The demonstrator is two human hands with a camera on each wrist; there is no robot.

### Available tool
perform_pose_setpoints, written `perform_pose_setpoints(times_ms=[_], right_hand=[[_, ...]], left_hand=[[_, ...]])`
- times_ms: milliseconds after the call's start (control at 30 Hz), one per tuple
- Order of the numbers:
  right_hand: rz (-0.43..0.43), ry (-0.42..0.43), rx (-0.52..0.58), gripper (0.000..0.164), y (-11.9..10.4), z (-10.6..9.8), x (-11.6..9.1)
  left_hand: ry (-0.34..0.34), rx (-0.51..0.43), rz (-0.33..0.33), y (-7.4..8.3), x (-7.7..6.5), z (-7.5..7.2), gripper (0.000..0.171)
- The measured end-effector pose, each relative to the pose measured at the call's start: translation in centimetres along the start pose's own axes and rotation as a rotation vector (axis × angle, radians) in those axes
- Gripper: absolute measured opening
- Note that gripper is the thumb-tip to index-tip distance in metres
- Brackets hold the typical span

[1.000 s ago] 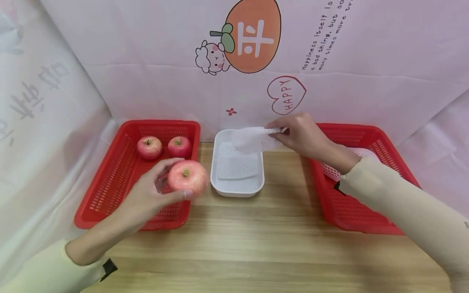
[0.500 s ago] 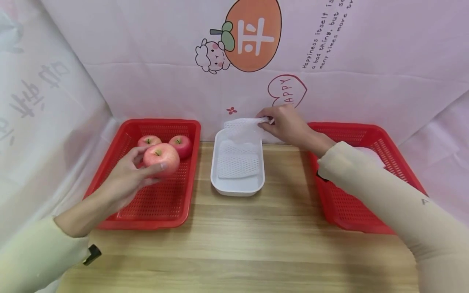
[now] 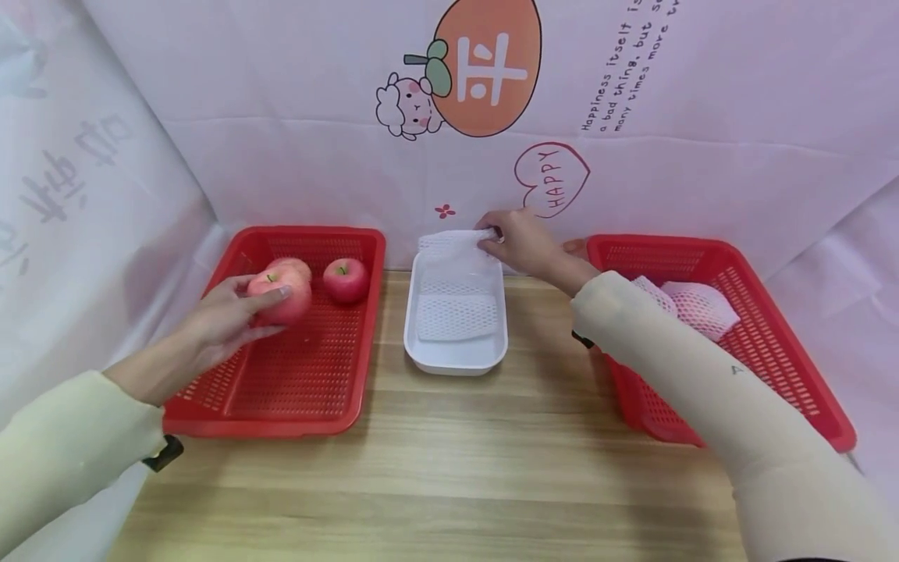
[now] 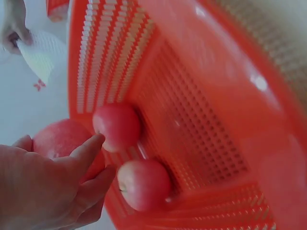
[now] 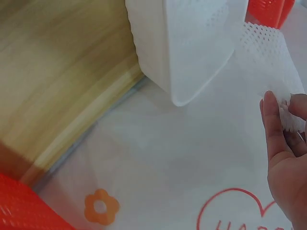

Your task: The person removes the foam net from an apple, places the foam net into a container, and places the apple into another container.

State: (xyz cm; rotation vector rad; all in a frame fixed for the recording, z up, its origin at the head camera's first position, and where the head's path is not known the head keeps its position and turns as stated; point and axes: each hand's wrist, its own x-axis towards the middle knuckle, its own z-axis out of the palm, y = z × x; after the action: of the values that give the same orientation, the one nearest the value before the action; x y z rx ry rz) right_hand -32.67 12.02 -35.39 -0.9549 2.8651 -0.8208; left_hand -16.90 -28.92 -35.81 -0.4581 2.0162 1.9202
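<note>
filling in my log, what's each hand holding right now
Left hand: holding an apple.
Right hand: holding a white net by one end.

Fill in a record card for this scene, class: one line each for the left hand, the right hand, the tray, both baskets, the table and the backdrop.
Left hand: the hand grips an apple over the left basket
Right hand: the hand pinches white netting above the tray's far end
Tray: white, with more netting inside
Left basket: red, containing two other apples
Right basket: red, with at least two netted round things; sleeve hides part
Table: wood-grain
Backdrop: pale printed cloth
</note>
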Motion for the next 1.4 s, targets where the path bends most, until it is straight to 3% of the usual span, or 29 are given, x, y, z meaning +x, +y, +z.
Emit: perform_pose_setpoints(times_ms=[200, 433, 600, 1000, 1400], right_hand=[[0.003, -0.031, 0.000, 0.025, 0.4, 1.8, 0.8], [0.027, -0.058, -0.048, 0.024, 1.3, 3.7, 1.2], [0.064, -0.117, -0.098, 0.028, 1.9, 5.2, 1.3], [0.111, -0.244, -0.337, 0.038, 1.2, 6.4, 1.7], [0.180, -0.100, -0.207, 0.032, 0.6, 6.5, 2.4]], left_hand=[[-0.022, -0.008, -0.048, -0.3, 0.9, -1.7, 0.092], [0.009, 0.092, -0.073, -0.4, 1.5, -2.4, 0.094], [0.023, 0.144, -0.095, -0.8, 2.1, -2.6, 0.078], [0.064, 0.175, -0.204, -1.4, 2.9, -2.7, 0.087], [0.060, 0.241, -0.224, -2.3, 3.9, -2.6, 0.079]])
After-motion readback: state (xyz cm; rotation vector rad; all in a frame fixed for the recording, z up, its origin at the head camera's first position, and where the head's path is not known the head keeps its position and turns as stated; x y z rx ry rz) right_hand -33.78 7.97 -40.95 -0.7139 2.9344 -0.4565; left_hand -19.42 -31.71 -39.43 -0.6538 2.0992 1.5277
